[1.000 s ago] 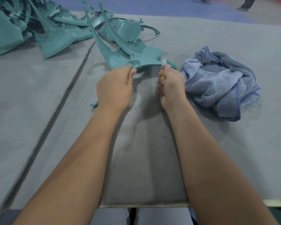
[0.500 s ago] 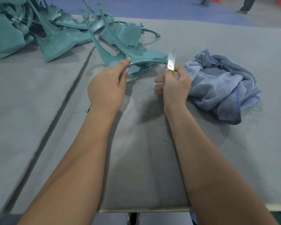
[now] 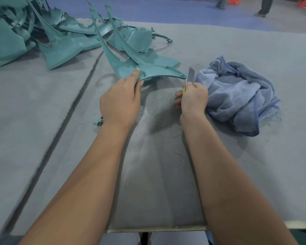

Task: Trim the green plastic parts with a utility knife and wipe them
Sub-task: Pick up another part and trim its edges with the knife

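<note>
Centre frame, I see left hand [image 3: 120, 101] pinching curved green plastic part [image 3: 154, 71] | right hand [image 3: 193, 99] gripping yellow-handled utility knife [image 3: 190, 76] | crumpled blue cloth [image 3: 237, 96] right.

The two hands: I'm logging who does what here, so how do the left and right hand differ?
The left hand holds the green plastic part by its near edge, fingers fairly straight; the right hand is curled round the utility knife. The left sits by the part's wide middle, the right at its pointed tip, beside the blue cloth. Both are bare, above the grey table.
</note>
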Tool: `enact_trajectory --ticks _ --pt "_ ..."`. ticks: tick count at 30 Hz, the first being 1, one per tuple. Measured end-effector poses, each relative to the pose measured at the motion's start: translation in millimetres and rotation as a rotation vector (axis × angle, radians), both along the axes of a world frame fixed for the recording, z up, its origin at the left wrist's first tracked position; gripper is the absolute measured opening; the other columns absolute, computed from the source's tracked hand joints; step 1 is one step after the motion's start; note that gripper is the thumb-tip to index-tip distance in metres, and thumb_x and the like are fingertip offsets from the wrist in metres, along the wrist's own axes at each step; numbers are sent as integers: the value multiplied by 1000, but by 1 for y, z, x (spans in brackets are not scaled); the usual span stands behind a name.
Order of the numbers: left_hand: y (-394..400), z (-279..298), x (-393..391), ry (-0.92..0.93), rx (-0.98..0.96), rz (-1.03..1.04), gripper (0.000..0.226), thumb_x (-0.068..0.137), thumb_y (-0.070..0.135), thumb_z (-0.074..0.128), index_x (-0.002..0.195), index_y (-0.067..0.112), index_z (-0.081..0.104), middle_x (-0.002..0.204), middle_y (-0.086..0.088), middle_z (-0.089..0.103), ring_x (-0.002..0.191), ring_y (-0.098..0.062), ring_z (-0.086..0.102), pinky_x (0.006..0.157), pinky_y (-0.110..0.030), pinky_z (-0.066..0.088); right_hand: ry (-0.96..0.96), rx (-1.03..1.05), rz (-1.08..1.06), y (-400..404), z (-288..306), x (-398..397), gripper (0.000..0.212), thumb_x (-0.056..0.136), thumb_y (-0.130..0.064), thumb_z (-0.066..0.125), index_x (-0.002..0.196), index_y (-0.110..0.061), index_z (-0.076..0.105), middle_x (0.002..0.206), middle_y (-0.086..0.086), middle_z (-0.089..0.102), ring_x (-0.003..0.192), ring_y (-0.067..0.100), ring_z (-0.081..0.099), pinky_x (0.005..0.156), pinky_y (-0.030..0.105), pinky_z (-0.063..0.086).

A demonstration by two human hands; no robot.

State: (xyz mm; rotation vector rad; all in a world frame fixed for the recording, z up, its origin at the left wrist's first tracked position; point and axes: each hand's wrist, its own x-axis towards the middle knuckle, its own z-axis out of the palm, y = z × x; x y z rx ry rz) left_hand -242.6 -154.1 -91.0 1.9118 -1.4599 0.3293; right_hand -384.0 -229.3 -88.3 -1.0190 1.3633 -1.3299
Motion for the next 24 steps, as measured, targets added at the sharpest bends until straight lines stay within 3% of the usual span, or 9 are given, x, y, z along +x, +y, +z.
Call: enact_trajectory --ticks 6,9,12,16,20,24 --pt "-1 1 -2 -10 38 33 38 104 38 33 115 19 63 92 -2 65 77 -26 61 54 -33 38 20 24 21 -3 -3 -2 35 101 -20 37 70 -11 50 42 -1 51 28 14 36 35 17 26" --pt "0 2 -3 -3 32 25 37 104 37 34 115 18 64 95 -3 67 78 -25 61 57 -38 45 32 13 6 -3 -2 -1 40 98 -15 41 59 -14 46 36 -7 47 40 17 41 47 24 31" --pt "0 2 -3 -9 35 22 38 104 37 33 115 18 64 96 -3 67 79 -25 61 59 -39 47 26 -18 -15 -4 0 -1 45 97 -10 44 53 -16 44 48 -2 47 56 21 45 61 33 36" --pt "0 1 -2 -34 32 16 38 104 37 32 112 18 64 91 -2 66 76 -24 59 55 -35 41 71 -12 11 -2 0 -2 37 97 -10 45 60 -17 44 58 -2 45 52 11 42 51 24 35" --pt "-1 0 -1 -57 37 8 38 104 38 32 109 18 63 88 -1 64 73 -24 58 53 -31 36 77 14 109 -1 1 -2 32 94 -9 46 64 -19 46 61 -4 46 52 9 42 52 22 37" --pt "1 -1 -6 -97 65 -21 37 104 39 32 115 17 61 92 -2 64 75 -26 58 56 -35 42 106 4 211 2 0 12 38 91 -4 47 56 -15 41 45 -4 38 43 12 33 46 27 27"
